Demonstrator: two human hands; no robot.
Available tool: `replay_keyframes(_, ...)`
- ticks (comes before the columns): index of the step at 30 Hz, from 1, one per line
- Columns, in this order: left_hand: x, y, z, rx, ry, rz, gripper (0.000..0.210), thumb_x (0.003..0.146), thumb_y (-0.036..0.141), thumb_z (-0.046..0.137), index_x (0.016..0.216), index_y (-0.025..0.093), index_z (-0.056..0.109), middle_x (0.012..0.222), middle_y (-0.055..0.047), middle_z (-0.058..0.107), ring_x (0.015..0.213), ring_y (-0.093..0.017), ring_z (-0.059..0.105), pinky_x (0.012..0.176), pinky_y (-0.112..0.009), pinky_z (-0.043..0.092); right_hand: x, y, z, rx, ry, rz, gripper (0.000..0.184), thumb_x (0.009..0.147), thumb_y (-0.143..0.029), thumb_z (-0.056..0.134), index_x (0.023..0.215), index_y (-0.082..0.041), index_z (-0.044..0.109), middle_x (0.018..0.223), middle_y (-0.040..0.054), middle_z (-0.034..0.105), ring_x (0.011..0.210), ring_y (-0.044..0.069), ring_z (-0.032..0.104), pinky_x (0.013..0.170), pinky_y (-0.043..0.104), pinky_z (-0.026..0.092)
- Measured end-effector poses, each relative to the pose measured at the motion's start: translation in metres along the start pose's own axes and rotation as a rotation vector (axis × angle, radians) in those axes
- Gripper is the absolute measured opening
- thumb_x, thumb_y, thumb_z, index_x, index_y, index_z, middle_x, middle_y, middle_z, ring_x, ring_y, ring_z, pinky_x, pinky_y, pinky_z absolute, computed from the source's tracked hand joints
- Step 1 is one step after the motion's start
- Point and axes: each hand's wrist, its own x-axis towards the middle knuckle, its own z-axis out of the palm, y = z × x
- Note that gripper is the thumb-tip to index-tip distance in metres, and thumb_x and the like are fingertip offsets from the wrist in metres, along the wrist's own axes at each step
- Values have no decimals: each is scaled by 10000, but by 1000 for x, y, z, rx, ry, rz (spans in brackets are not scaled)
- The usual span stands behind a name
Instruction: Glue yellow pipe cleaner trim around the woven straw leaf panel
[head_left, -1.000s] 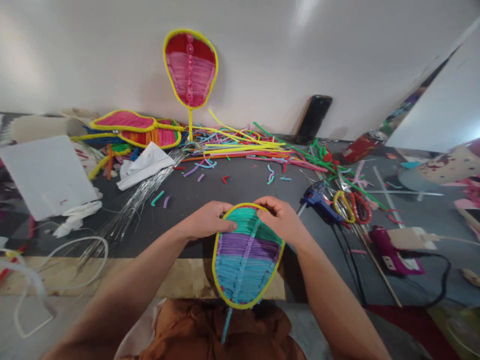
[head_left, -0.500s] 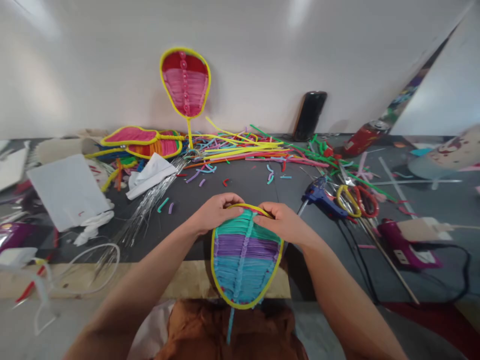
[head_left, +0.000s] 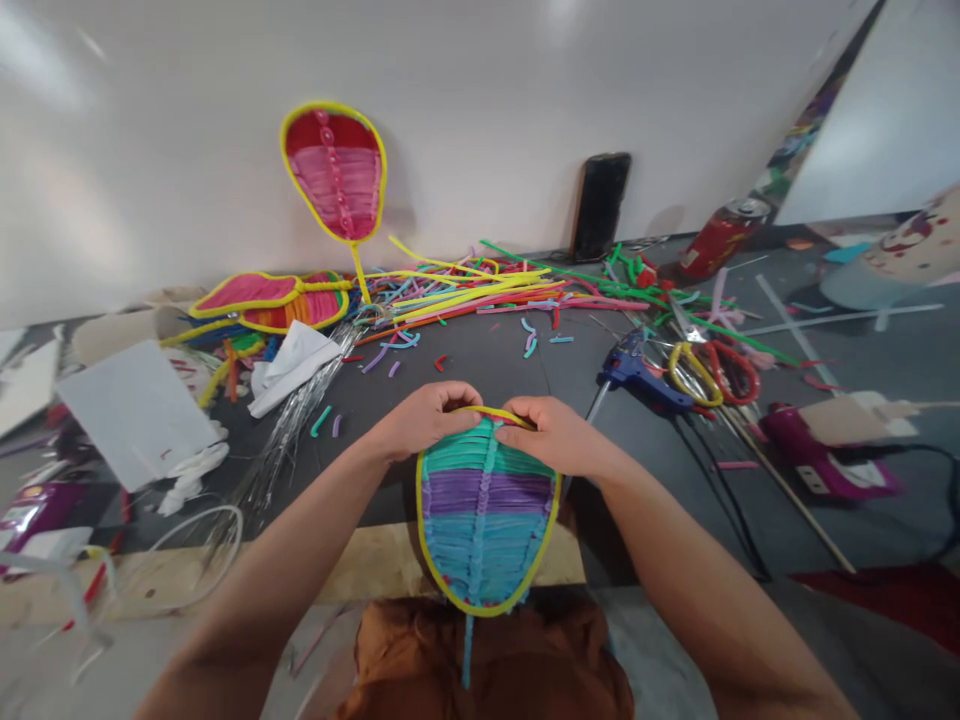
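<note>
Between my hands is an oval pipe-cleaner panel [head_left: 491,530] with green, purple and blue bands, a braided middle strip and a yellow border. A blue stem hangs from its lower end, over my lap. My left hand [head_left: 431,420] pinches the top edge on the left. On the right of the same edge, my right hand [head_left: 551,432] grips the yellow border with thumb and fingers. Part of the top rim is hidden under my fingers. Beyond, a finished-looking pink and red pipe-cleaner panel [head_left: 335,170] stands on a yellow stem against the wall.
Loose pipe cleaners [head_left: 480,295] lie heaped along the wall. A blue glue gun [head_left: 637,372], scissors [head_left: 712,375] and a purple power block [head_left: 825,450] are on the right. A phone [head_left: 601,207] leans by a red can [head_left: 724,238]. White paper [head_left: 139,412] and wires [head_left: 289,430] lie left.
The camera view has tilted and shifted slightly. Both hands keep their hold on the panel's top edge, and the panel hardly moves.
</note>
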Motion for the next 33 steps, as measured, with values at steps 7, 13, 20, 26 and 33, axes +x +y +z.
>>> replay_keyframes(7,-1,-1,0,-8,-3,4,203,764,345,592,835,155,603,682,42,513,598,-84,440,542,-190,337,0,-1,0,4,-3,-2,257,801,-342,547,626,-204,419,581,-68,345,551,94,336,512,236,254)
replay_keyframes(13,4,3,0,50,-39,27,138,742,279,559,803,157,579,686,45,508,607,-85,438,553,-189,345,0,-1,0,15,-4,2,260,792,-335,551,612,-203,417,572,-70,327,545,93,322,510,235,248)
replay_keyframes(20,2,5,0,89,-1,16,152,744,294,558,806,160,596,678,45,522,603,-91,453,550,-193,347,0,0,-1,37,4,-7,233,796,-343,554,635,-200,464,583,-63,370,562,100,354,523,236,267)
replay_keyframes(26,3,1,1,57,8,35,122,748,273,549,776,161,588,657,51,499,591,-84,429,538,-191,329,0,0,0,43,-4,-3,227,802,-330,549,642,-201,454,587,-65,352,558,97,340,522,237,264)
replay_keyframes(33,7,3,4,125,35,81,121,729,267,543,749,157,589,651,51,497,596,-83,427,546,-193,329,1,2,0,28,-13,-6,247,803,-331,543,632,-202,420,594,-62,358,559,96,340,515,234,263)
